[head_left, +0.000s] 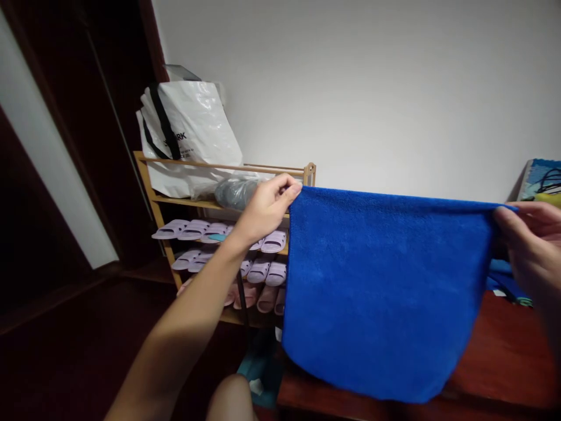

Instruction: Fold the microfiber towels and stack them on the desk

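A bright blue towel (385,292) hangs spread out in front of me, its upper edge stretched nearly level between both hands. My left hand (270,203) pinches the towel's upper left corner between thumb and fingers. At the upper right corner, my right hand (532,234) grips the cloth the same way, partly cut off by the picture's edge. The towel's rounded lower edge hangs in front of a reddish-brown wooden table (508,351) and hides part of it.
Behind my left arm stands a wooden shoe rack (146,181) with several lilac slippers (274,241) and pink slippers lower down. A white bag (193,126) with black straps sits on top. Folded blue cloth (502,275) lies on the table at right, below a colourful item (543,178).
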The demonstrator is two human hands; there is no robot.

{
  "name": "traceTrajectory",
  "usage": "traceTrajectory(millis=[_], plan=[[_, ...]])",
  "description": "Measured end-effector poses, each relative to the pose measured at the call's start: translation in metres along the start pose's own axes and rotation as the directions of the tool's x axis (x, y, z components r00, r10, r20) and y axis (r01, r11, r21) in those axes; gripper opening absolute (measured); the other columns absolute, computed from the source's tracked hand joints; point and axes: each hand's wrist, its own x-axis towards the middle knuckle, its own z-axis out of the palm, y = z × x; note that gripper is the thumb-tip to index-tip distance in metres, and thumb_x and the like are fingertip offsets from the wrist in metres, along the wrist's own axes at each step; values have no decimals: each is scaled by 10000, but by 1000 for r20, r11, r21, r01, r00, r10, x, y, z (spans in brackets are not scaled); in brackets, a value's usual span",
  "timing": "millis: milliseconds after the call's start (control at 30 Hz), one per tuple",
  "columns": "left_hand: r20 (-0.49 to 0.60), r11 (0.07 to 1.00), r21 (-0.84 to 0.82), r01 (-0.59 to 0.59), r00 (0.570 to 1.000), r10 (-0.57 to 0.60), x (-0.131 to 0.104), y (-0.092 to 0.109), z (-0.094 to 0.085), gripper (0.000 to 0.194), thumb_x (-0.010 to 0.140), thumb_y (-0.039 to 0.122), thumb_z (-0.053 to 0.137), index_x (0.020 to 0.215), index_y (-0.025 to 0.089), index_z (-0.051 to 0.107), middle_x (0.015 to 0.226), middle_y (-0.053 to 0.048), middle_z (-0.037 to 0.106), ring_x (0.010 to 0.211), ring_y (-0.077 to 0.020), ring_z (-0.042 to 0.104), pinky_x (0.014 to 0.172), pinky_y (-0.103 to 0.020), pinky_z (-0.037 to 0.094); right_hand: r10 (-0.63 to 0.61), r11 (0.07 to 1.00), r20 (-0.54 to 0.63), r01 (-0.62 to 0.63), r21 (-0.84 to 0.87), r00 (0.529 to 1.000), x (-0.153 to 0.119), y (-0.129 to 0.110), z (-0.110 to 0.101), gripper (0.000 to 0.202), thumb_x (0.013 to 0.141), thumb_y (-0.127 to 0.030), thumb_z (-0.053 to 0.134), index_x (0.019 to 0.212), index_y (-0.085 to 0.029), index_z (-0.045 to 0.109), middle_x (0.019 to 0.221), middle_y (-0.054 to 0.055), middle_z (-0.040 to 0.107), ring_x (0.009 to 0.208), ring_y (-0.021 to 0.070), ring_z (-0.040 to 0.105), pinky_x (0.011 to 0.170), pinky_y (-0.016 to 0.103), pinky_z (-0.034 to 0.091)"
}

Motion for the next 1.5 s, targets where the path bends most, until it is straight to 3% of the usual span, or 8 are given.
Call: traceTrajectory(millis=[133,367,500,767,1000,1133,1333,1500], plan=[[-8,994,32,102,995,-101,7,-44,32,232,926,308,452,740,179,503,628,46,435,559,-108,419,537,-218,338,129,989,117,-137,63,985,4,30,36,390,698,-542,676,892,-206,638,648,-12,577,496,74,463,443,215,365],[117,890,311,333,916,-383,-11,-142,112,207,966,215,448,844,140,597,816,-30,610,761,-155,582,719,-289,463,253,967,381,-247,-64,889,-15,145,110,526,713,-675,556,840,-167,601,581,-15,553,491,100,467,447,235,364],[222,816,432,384,832,-509,-36,-188,153,257,937,311,556,1143,157,570,1121,-76,593,917,-193,613,782,-382,526,312,948,478,-233,-218,821,-40,207,149,478,783,-618,537,787,-142,588,605,-23,553,519,83,492,518,238,415],[324,705,615,354,702,-635,-68,-245,200,294,929,310,570,1178,154,553,1151,-82,580,956,-212,608,798,-401,522,421,861,568,-114,-496,707,-69,282,183,365,872,-490,507,803,-142,595,729,-17,601,698,104,570,723,292,475],[367,701,678,223,724,-585,-80,-256,215,299,940,305,549,1195,151,547,1201,-99,561,1039,-241,577,875,-454,481,456,767,592,44,-640,665,-81,286,189,350,895,-430,432,955,-135,611,926,94,646,862,184,608,789,361,464],[439,774,622,118,766,-469,-91,-240,226,399,992,316,391,1361,167,425,1425,-143,402,1327,-279,331,1066,-464,285,367,764,652,185,-618,663,-97,261,203,546,913,-496,293,1280,-143,493,1314,172,497,1223,271,461,996,431,346],[594,831,549,85,660,-460,-112,-236,244,652,956,588,219,1456,180,311,1524,-99,254,1401,-256,199,1111,-483,188,360,799,807,292,-526,469,-130,245,222,706,856,-701,217,1422,-297,340,1503,20,287,1401,234,204,1106,473,206],[575,808,578,113,646,-502,-105,-224,241,626,961,545,224,1452,170,325,1519,-116,254,1399,-273,202,1110,-520,143,373,764,789,320,-559,488,-129,232,218,713,887,-656,192,1447,-230,301,1512,65,255,1416,223,145,1131,462,141]])
